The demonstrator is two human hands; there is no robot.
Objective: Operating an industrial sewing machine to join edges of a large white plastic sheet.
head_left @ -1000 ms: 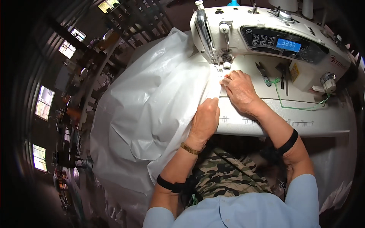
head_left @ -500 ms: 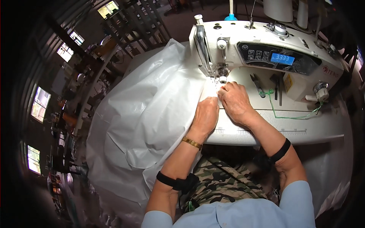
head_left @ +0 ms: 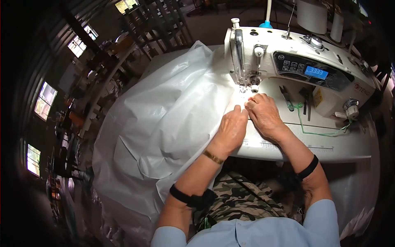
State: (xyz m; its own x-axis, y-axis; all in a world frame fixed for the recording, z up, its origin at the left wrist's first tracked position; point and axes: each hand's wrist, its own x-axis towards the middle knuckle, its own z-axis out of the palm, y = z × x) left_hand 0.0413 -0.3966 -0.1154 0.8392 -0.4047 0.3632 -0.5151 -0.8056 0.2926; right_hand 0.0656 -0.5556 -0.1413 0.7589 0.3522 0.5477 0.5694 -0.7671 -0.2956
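Note:
A large sheet of white, slightly shiny material (head_left: 160, 119) lies in loose folds to the left of a white sewing machine (head_left: 247, 35). Its right-hand edge runs up to the brightly lit presser foot and needle area (head_left: 243, 89). Just in front of the foot, my left hand (head_left: 231, 128) has thumb and fingers closed on that edge. Beside it, almost touching, my right hand (head_left: 265, 114) is also closed, fingertips curled down at the sheet's edge. The exact bit of material under the right fingers is hidden.
Right of my hands, on the machine bed, lie thread snips (head_left: 286, 96) tied to a green cord (head_left: 302, 123) and a dark slim tool (head_left: 308, 103). A lit control panel (head_left: 314, 71) faces me. White thread cones (head_left: 312, 18) stand behind the machine.
The whole view has shifted, so the machine appears farther right and slightly lower. Both hands stay close together before the presser foot, still closed; the sheet keeps nearly the same folds.

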